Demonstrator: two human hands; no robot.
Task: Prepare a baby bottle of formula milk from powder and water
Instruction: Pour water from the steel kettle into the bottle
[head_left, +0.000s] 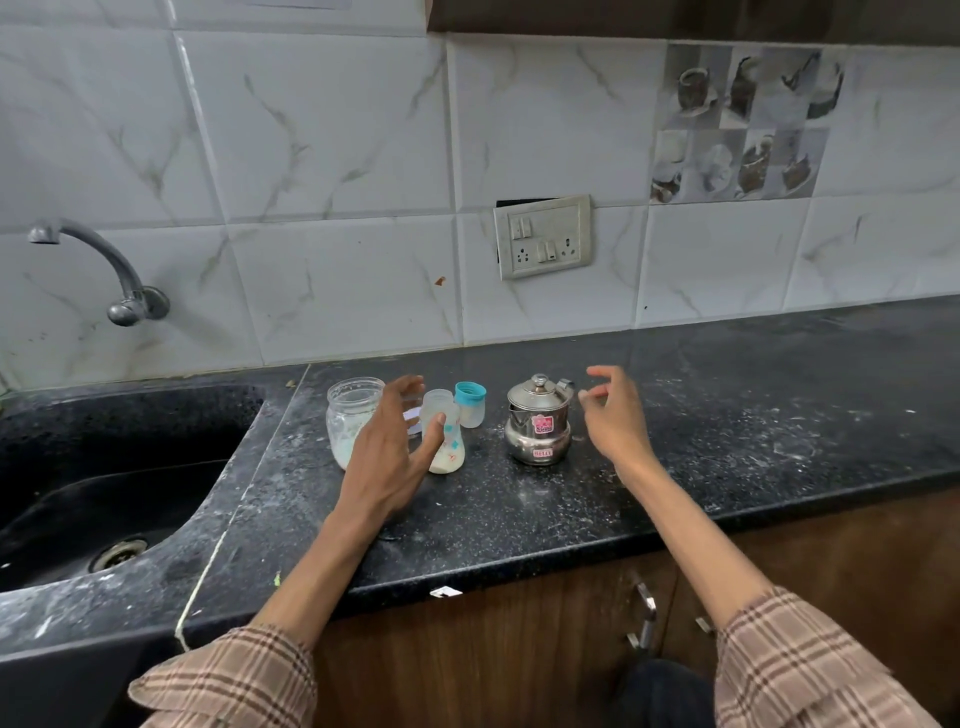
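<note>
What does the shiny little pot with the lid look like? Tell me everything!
The shiny pot looks like polished steel, with a round belly, a narrower neck and a domed lid topped by a small knob. A pink sticker sits on its front and a smaller label lower down. A bit of metal sticks out at its upper right, maybe a handle or spout. It stands upright, lid on, on the black counter, right of the baby bottle. The right hand hovers beside it, fingers spread, not touching.

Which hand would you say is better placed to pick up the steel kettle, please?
The right hand: it hovers open just beside the steel kettle, on its handle side. The left hand is across at the baby bottle, its thumb against it.
</note>
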